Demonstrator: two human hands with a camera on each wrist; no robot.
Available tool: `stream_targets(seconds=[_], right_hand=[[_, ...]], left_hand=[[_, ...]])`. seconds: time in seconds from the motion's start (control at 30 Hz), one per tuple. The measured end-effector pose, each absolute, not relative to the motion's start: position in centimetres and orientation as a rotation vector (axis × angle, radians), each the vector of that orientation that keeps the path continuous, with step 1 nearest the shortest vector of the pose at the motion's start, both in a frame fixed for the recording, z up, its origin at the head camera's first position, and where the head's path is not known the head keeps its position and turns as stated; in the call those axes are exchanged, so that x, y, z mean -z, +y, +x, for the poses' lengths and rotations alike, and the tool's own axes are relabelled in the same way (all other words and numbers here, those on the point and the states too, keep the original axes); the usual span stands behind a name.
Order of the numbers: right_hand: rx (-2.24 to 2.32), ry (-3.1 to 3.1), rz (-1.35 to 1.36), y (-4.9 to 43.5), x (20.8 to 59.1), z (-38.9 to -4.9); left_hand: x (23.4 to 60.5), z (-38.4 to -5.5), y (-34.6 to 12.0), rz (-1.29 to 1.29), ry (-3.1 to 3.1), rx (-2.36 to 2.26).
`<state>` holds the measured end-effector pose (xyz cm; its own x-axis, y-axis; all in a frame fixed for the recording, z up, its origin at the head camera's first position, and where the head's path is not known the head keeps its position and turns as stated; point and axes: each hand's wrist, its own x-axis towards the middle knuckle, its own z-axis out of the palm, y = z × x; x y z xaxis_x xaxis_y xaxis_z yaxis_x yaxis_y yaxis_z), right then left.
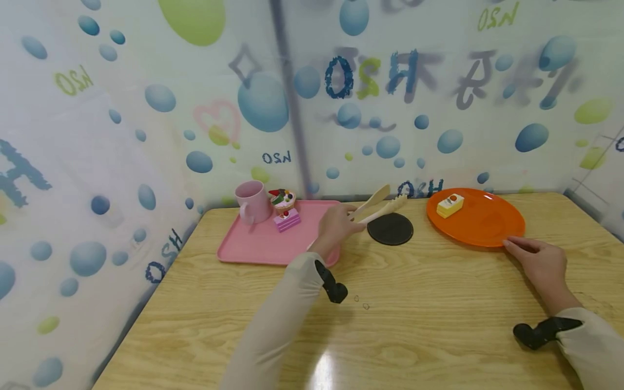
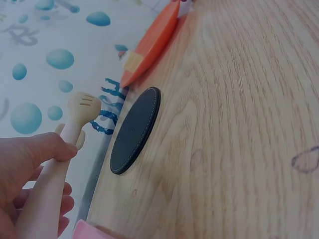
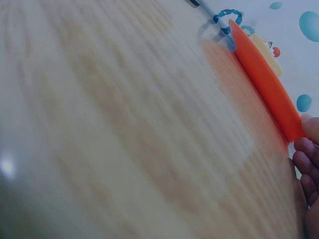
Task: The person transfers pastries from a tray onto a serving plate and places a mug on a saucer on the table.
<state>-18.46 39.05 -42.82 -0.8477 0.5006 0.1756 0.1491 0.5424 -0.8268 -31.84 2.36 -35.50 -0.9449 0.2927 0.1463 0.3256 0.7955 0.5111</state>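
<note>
My left hand (image 1: 337, 225) grips cream-coloured tongs (image 2: 62, 149), thumb on one arm and fingers round the other. The tongs' ends, one of them slotted, stand apart with nothing between them, over a round black coaster (image 1: 390, 229). At the right, my right hand (image 1: 541, 265) pinches the near rim of an orange plate (image 1: 482, 216) between thumb and fingers. A small yellow toy cake slice (image 1: 450, 206) with white icing sits on the plate's left part. In the right wrist view, only the fingertips and thumb show at the plate's edge.
A pink tray (image 1: 253, 246) lies at the left, bearing a pink mug (image 1: 253, 201), a toy fruit tart (image 1: 283, 201) and a purple toy cake slice (image 1: 287, 220). Behind the wooden table (image 1: 414, 319) hangs a patterned curtain (image 1: 390, 146), with more of it along the left.
</note>
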Motion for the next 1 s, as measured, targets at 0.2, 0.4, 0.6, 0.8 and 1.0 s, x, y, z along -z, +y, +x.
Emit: stream_targets(seconds=[0.2,0.4,0.6,0.8,1.0], right_hand=[[-1.218,-2.388,-0.516,39.0,42.7,-18.5],[-1.230,-2.405,-0.536,38.9,42.7,-18.5],[-1.246,-2.405,-0.549,38.9,42.9,-18.5],[-1.218,-2.406,-0.553,39.1,43.0,-18.6],[-1.238,-2.405,-0.566,39.2,43.1,-18.7]], left_hand=[[35.4,-32.0,1.9,-0.484,-2.938,0.817],[35.2,-32.1,1.5,-0.475,-2.968,0.791],[35.2,-32.2,0.8,-0.473,-2.948,0.821],[34.8,-31.9,-0.1,-0.510,-2.916,0.845],[34.5,-31.8,-1.0,-0.557,-2.889,0.895]])
